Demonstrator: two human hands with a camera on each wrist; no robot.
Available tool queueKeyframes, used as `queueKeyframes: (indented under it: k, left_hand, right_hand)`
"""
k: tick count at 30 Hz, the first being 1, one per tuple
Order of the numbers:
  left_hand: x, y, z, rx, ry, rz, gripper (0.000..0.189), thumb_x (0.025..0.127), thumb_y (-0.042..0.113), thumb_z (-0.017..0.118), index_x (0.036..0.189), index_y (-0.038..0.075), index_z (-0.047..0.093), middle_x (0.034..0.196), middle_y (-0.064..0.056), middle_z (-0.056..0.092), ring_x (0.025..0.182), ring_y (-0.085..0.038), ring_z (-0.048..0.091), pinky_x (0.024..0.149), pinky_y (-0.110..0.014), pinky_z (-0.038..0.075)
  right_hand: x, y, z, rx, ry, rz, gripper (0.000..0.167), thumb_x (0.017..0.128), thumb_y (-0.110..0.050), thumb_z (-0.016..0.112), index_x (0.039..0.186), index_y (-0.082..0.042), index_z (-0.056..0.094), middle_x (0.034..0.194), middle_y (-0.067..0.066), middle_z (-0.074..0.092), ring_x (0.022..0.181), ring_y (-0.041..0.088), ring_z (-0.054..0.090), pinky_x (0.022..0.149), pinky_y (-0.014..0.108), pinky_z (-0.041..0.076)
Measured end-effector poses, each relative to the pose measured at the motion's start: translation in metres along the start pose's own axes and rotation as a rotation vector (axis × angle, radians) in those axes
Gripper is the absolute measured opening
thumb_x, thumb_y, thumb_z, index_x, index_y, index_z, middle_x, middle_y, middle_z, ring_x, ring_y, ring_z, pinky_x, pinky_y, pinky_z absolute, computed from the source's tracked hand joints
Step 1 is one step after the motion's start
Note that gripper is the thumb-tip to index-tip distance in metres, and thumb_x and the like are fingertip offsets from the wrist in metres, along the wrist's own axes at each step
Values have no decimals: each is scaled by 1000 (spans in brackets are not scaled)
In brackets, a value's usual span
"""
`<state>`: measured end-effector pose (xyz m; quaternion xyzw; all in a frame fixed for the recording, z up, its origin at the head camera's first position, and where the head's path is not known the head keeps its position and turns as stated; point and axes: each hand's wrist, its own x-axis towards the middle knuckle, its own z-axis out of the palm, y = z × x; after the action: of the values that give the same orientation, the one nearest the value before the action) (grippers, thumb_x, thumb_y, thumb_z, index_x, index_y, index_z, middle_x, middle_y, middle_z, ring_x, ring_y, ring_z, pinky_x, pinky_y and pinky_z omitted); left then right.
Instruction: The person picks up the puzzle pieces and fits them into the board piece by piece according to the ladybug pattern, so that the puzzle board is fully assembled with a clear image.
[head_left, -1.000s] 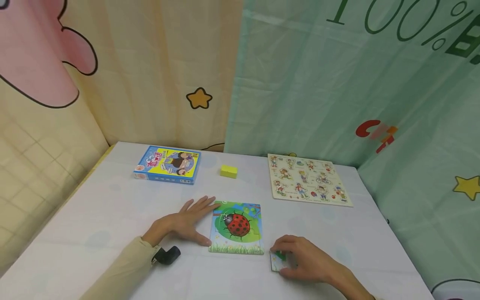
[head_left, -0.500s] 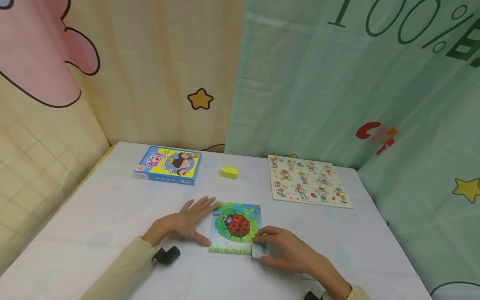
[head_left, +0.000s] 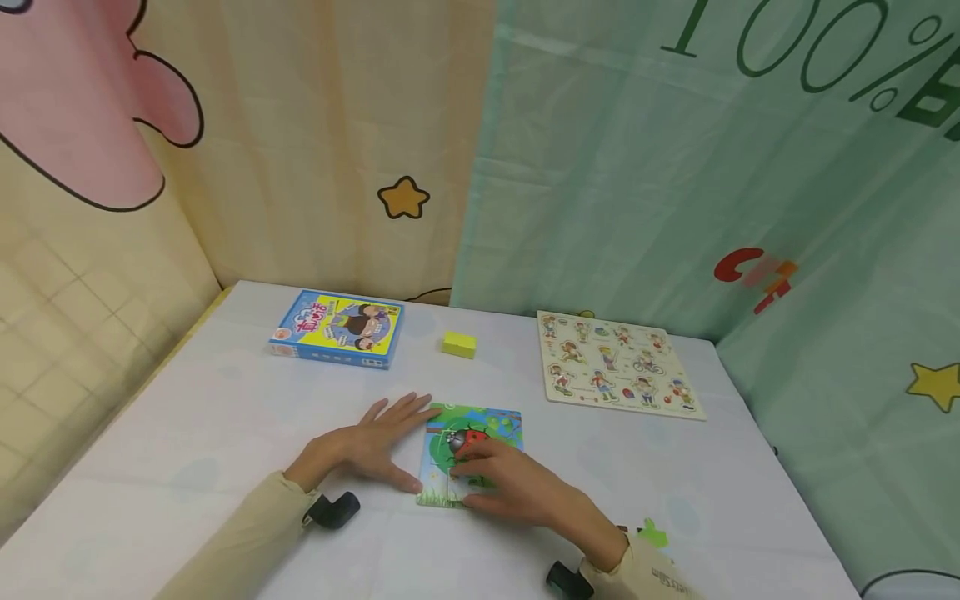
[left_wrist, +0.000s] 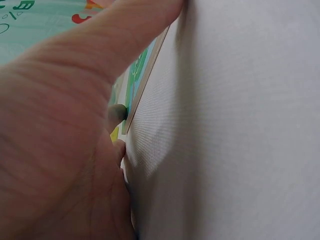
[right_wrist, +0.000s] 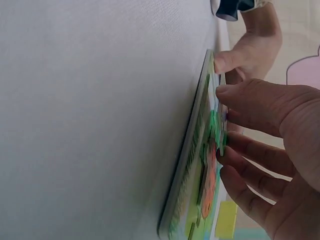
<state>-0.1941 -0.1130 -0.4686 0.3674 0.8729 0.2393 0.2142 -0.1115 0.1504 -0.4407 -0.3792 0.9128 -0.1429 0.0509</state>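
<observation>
Ladybird board (head_left: 506, 422) is now lying below, not beside, right hand (head_left: 517, 483) pinching a piece (head_left: 458, 488), suggesting placement; straight-fingered left hand (head_left: 375, 448) is touching the board.

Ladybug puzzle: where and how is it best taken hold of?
Probably grip the ladybug puzzle by its left and right edges, a hand from each side: it lies flat and thin, and the left hand touches the left edge.
</observation>
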Motion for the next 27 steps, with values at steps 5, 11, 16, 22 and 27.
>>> queueKeyframes:
  k: [5, 11, 16, 22, 27]
  left_hand:
    - [0, 1, 0, 6, -2, -1, 107, 78, 57, 79, 160, 19, 22, 170, -9, 6, 156, -36, 0, 122, -65, -3]
    - [0, 2, -1, 21, 1, 0, 107, 78, 57, 79, 160, 19, 22, 170, -9, 6, 156, -36, 0, 122, -65, -3]
    - [1, 3, -1, 17, -1, -3, 107, 78, 56, 79, 160, 19, 22, 170, -9, 6, 156, -36, 0, 122, -65, -3]
    - [0, 3, -1, 8, 0, -10, 107, 78, 56, 80, 160, 19, 22, 170, -9, 6, 156, -36, -1, 122, -65, -4]
    - [0, 3, 0, 1, 0, -7, 107, 78, 55, 80, 160, 19, 22, 170, -9, 6, 156, -36, 0, 122, -65, -4]
  right_hand:
    - [11, -6, 4, -52, -27, 3, 30, 93, -25, 73, 121, -14, 74, 132, 2, 65, 126, 16, 57, 108, 31, 47]
    - [19, -11, 5, -103, -68, 25, 31, 95, -28, 71, 123, -16, 73, 134, -1, 64, 127, 14, 56, 109, 30, 46]
    - [23, -14, 5, -109, -75, 36, 30, 94, -28, 71, 122, -18, 74, 130, -2, 65, 123, 13, 58, 106, 28, 48]
    - [25, -17, 9, -124, -46, 52, 30, 93, -28, 73, 121, -19, 74, 131, -1, 63, 124, 13, 55, 107, 28, 46]
    - [25, -18, 11, -131, -10, 61, 30, 91, -28, 75, 119, -18, 75, 130, 1, 64, 123, 14, 56, 107, 30, 47]
